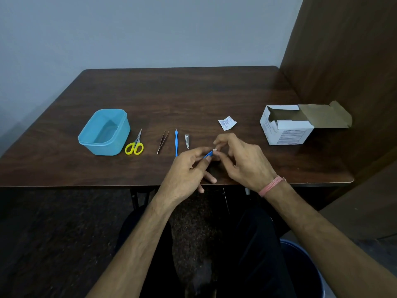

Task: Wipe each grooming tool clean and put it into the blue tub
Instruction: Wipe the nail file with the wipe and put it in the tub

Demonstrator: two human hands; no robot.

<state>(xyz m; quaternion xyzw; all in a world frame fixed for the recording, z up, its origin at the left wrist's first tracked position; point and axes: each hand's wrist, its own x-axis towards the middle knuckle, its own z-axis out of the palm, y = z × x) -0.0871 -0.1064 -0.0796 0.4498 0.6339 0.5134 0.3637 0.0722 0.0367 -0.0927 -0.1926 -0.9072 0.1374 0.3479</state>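
So at this point the job was barely off the ground, far as I could tell. The blue tub [104,132] sat open on the left side of the table [193,93] and looked empty, so nothing had gone in yet.

The left hand [184,171] pinched a small blue-handled tool [208,155] between thumb and fingers, held up just above the table near its front edge. The right hand [240,160] had its fingertips curled in around a tiny white wipe [214,149], pressed right at the tool's tip. Too small to say exactly what kind of tool it was. My read: first tool was mid-wipe.

Still lying in a row on the table, untouched by either hand:
- yellow-handled scissors [135,145], just beside the tub
- tweezers [162,141]
- a blue cuticle pusher [176,143]
- a nail clipper [187,141]

A torn wipe sachet [227,123] lay behind the hands, and an open white carton [287,127] stood off to the right, probably the wipe supply.

So roughly one of five in progress, four left to wipe, and all five still to land in the tub.
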